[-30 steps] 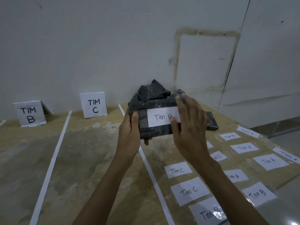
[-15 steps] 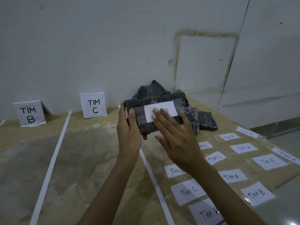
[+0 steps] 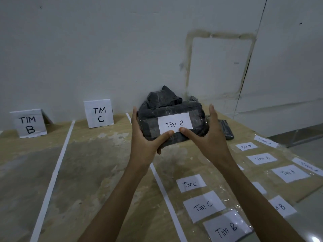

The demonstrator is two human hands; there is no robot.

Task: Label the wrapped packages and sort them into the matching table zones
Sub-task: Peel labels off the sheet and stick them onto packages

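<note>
A black wrapped package (image 3: 150,125) is held up in front of me above the table, with a white label (image 3: 175,123) reading "Tim B" stuck on its face. My left hand (image 3: 145,138) grips its left end, thumb pressed under the label. My right hand (image 3: 208,137) holds the right end, thumb on the lower edge of the label, fingers up along the package's side. More black wrapped packages (image 3: 164,96) are piled against the wall behind it. Standing zone signs read "TIM B" (image 3: 28,123) and "TIM C" (image 3: 98,113).
White tape lines (image 3: 56,170) divide the wooden table (image 3: 97,165) into zones. Several loose paper labels lie at the right, among them "Tim C" (image 3: 203,206), "Tim A" (image 3: 261,158) and "Tim B" (image 3: 226,230). One more black package (image 3: 227,130) lies flat by the right hand.
My right hand stopped smoothing the label's face and moved to the package's right end. The "Tim B" label is now fully uncovered, and both thumbs press its lower edge.
</note>
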